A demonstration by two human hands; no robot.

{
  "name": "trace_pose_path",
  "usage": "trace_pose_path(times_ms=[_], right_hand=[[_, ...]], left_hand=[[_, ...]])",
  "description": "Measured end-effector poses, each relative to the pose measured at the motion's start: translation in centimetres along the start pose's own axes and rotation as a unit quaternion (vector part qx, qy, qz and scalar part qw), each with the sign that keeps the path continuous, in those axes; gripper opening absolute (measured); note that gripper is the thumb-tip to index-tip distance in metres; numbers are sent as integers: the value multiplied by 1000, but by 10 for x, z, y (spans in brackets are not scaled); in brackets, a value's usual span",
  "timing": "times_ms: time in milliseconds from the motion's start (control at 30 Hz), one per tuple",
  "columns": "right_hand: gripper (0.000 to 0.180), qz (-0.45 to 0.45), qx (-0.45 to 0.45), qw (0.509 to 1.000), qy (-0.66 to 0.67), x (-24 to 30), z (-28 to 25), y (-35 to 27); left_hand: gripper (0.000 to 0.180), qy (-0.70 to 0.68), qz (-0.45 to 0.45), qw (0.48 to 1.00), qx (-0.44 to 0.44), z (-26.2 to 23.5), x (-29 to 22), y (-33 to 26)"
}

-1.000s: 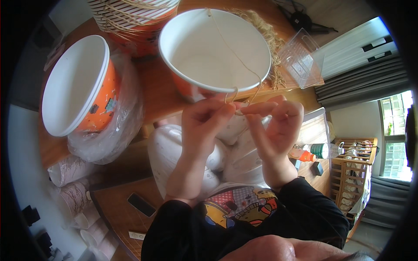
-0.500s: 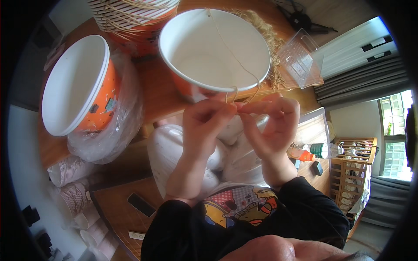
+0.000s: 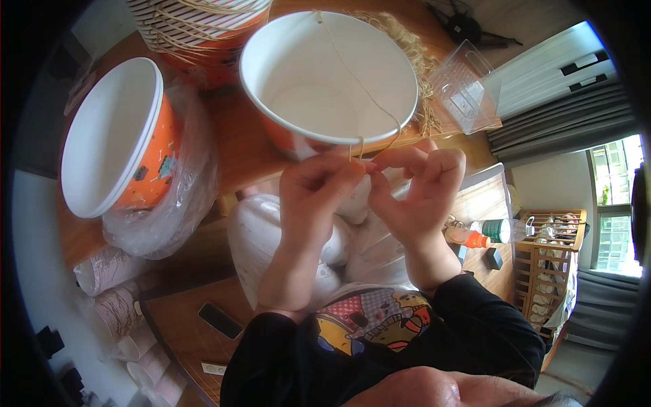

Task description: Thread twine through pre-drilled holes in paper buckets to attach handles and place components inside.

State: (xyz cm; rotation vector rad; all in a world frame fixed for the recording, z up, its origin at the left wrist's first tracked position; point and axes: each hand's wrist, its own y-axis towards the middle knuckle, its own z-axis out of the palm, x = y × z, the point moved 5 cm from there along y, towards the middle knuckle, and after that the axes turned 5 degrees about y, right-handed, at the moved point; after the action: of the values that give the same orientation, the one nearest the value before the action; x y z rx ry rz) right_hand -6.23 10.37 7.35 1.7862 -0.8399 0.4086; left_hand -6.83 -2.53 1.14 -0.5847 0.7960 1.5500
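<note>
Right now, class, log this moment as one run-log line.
left hand: pinching cord | right hand: pinching cord, close beside left | bucket: in front of hands, cord across mouth | plastic bag: at left

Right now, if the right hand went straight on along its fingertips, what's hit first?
Likely the fingertips of the left hand, just across from those of the right hand, where the thin cord comes down. Depth is unclear; I can't tell whether they already touch.

Daylight was let in through a window (image 3: 614,234), which was flanked by grey curtains (image 3: 563,132). A slatted wooden frame (image 3: 550,249) was seen nearby.
</note>
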Motion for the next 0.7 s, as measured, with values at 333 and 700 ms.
trace_pose_path(times_ms=[333, 700], right_hand=[[54, -7, 16, 1000, 25, -3, -5, -6], [56, -108, 43, 987, -106, 3, -8, -4]], left_hand=[[12, -23, -45, 999, 3, -2, 4, -1], [16, 78, 27, 996, 42, 3, -20, -1]])
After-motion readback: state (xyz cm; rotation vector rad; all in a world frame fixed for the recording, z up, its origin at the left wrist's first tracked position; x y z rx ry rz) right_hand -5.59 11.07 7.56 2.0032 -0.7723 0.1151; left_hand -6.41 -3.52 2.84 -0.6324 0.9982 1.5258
